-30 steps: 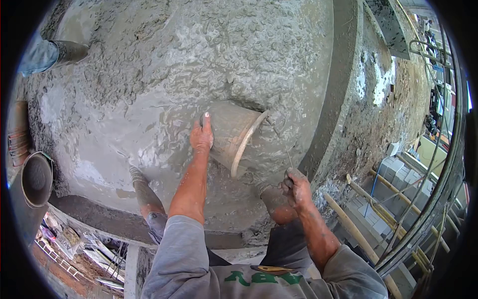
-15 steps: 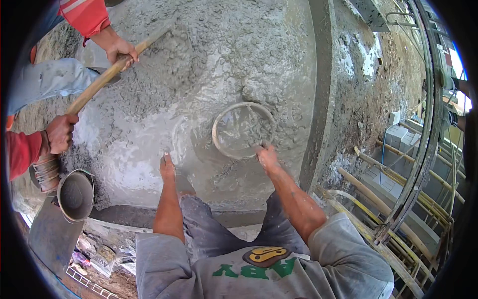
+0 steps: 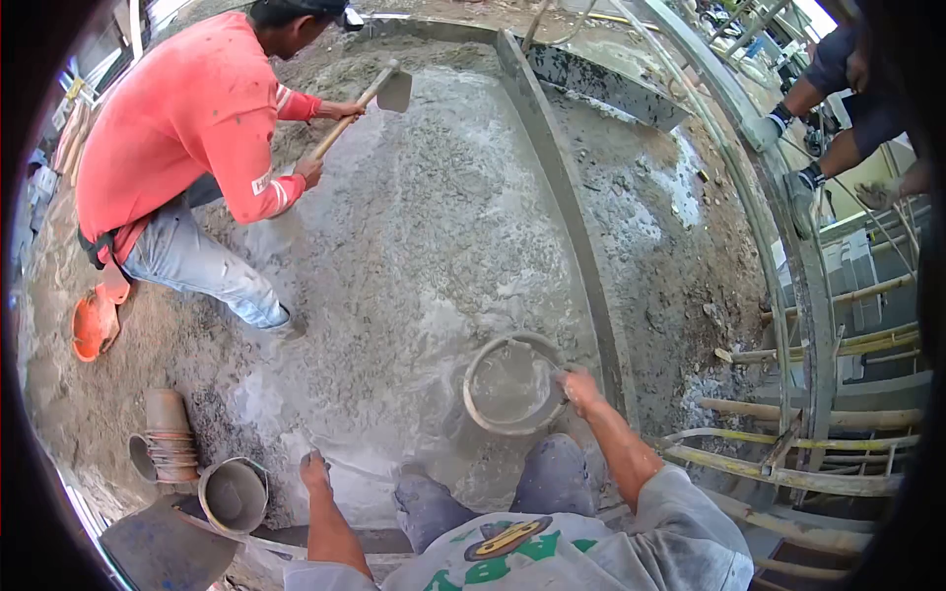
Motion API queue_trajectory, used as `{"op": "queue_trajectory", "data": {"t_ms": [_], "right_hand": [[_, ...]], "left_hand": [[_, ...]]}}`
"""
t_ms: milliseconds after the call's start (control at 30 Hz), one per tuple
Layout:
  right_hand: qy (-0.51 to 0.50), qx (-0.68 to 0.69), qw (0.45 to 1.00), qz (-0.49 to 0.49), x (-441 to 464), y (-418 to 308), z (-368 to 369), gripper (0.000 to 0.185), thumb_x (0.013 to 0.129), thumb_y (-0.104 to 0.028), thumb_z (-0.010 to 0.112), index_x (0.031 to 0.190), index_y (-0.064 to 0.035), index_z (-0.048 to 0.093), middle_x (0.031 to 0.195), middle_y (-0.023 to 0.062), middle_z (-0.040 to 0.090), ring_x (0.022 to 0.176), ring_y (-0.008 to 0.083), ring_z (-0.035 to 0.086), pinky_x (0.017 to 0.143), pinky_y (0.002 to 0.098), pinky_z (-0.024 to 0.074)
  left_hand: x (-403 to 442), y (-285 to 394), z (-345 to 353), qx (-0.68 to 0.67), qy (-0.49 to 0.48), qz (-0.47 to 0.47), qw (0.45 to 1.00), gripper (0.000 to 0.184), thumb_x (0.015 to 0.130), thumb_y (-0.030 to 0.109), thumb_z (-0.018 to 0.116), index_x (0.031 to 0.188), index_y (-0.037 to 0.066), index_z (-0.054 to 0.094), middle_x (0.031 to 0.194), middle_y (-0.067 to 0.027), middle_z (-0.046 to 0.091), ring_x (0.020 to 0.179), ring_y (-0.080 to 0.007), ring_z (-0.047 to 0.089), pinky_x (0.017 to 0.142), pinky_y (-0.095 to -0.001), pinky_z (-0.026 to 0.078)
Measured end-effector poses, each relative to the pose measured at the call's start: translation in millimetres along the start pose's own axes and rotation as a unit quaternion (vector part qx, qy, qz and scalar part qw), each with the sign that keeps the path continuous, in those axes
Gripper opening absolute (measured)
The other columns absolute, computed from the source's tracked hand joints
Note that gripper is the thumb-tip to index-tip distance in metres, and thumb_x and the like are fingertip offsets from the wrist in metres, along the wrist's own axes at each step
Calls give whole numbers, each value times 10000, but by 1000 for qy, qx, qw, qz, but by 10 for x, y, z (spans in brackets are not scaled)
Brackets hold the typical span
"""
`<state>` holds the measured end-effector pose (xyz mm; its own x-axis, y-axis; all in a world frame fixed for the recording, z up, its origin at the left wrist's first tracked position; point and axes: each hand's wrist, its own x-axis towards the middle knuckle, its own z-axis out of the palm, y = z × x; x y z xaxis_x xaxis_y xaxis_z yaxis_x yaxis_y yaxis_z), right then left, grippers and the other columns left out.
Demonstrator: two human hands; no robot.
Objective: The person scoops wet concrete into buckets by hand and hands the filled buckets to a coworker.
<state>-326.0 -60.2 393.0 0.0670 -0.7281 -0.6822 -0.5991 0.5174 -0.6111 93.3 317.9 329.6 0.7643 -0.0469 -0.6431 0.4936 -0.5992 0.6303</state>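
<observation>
After righting the bucket (image 3: 470, 392), gripping its edge with the right hand (image 3: 579, 386), holding the left hand (image 3: 315, 471) away, its fingers too unclear to tell.

Bucket (image 3: 236, 497) just beside the stacked buckets (image 3: 171, 438).

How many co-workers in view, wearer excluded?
2. Person in red, upper left, bent over, both hands on a hoe; person in dark shorts, upper right edge, only partly in view. Others may be hidden beyond the dark rim.
</observation>
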Motion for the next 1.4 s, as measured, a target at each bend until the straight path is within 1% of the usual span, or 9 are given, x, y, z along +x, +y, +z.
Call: {"op": "queue_trajectory", "data": {"t_ms": [233,433,567,767,967,1067,1200,1333,1400], "right_hand": [[148,131,972,-128,-1767,-1340,-1983,217,717,-111,584,907,-50,498,631,17,498,564,104,458,487,264,346],[209,195,926,-244,-2625,-2084,-3521,84,775,-115,536,830,-142,479,566,-39,436,383,38,312,344,188,206],[256,185,913,-259,-2651,-2345,-4559,131,824,-179,479,797,-106,584,513,-64,462,327,3,247,299,159,141],[279,254,867,-326,-2041,-2031,-6524,179,861,-187,486,953,-107,617,583,-63,543,328,5,216,299,157,157],[292,123,870,-378,-1587,-2116,-7475,204,840,-245,523,812,-58,599,657,101,581,482,217,510,425,343,414],[454,5,811,-368,-975,-2477,-7063,242,825,-270,538,883,-41,589,727,110,586,552,219,533,463,362,430],[534,-74,762,-358,-70,-2663,-5796,333,805,-304,559,978,-19,576,820,122,592,646,220,562,513,388,452],[227,-173,941,-183,242,-2073,-3051,441,791,-313,575,1121,-28,508,991,140,577,694,283,572,507,437,446],[53,-258,958,-111,-29,-1671,-1665,319,785,-213,572,1050,-48,502,847,75,542,546,188,496,411,295,405]], "left_hand": [[-674,836,1068,4,-160,74,984,298,876,261,557,966,-23,564,754,-34,511,650,-137,496,599,-298,467],[-696,1303,917,-77,-101,140,982,426,865,272,580,1120,-66,535,963,-105,590,822,-183,571,671,-313,491],[-660,919,518,-88,-15,168,982,469,842,415,567,1147,63,516,909,-44,569,691,-173,571,489,-269,355],[-1432,-92,-172,-143,109,-39,983,394,869,384,531,1113,76,507,831,-27,545,629,-169,553,454,-279,330],[-1746,-1200,-302,-208,159,-118,958,298,877,361,513,918,69,555,717,-14,521,569,-173,549,426,-279,310],[-1812,-1565,19,-136,258,-87,952,380,823,355,560,798,-20,620,708,-116,617,616,-247,565,630,-381,446],[-1673,-2026,372,-112,230,-137,957,436,813,395,550,982,3,635,977,-213,631,957,-366,590,844,-411,435],[-1720,-2102,151,-32,236,-217,947,482,792,423,573,1062,26,610,1065,-208,604,1004,-357,572,886,-413,427],[-1569,-2156,-116,-40,240,-246,938,498,776,415,601,1102,38,593,1098,-205,590,1034,-354,558,902,-413,422]]}}
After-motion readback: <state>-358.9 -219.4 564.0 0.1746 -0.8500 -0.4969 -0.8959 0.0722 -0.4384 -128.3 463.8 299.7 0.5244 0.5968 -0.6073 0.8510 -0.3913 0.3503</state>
